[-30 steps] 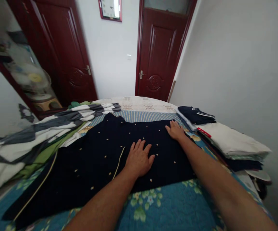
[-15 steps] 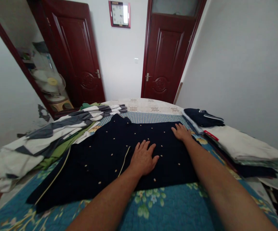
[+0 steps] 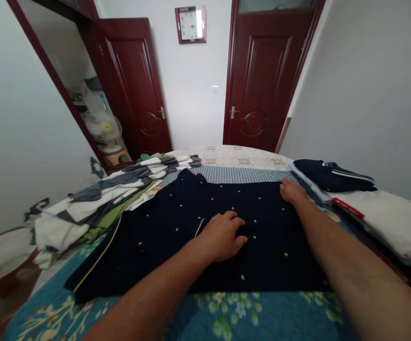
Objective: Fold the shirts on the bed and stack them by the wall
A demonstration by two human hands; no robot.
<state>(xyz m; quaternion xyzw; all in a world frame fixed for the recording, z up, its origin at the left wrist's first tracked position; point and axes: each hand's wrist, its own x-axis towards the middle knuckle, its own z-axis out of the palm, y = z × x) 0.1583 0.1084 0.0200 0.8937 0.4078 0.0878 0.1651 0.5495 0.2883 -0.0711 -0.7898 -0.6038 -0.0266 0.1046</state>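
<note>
A navy shirt [image 3: 169,237] with small pale motifs and cream piping lies spread flat across the bed, its collar at the far edge and a piped sleeve at the left. My left hand [image 3: 224,237] rests palm down near the middle of the shirt, fingers apart and slightly bent, with nothing in it. At the shirt's far right corner, my right hand [image 3: 293,191] has its fingers curled over the edge of the cloth. Its fingertips are partly hidden.
Beneath the shirt is a blue floral quilt [image 3: 241,317]. Rumpled striped clothes [image 3: 91,194] lie on the left. To the right is a stack of folded clothes [image 3: 386,213] with a dark folded garment [image 3: 329,175] behind it. Two dark red doors [image 3: 262,61] stand beyond the bed.
My right hand has gone from lying flat on the shirt to gripping its far right corner. The left hand stays on the cloth with its fingers more bent. The view has turned left.
</note>
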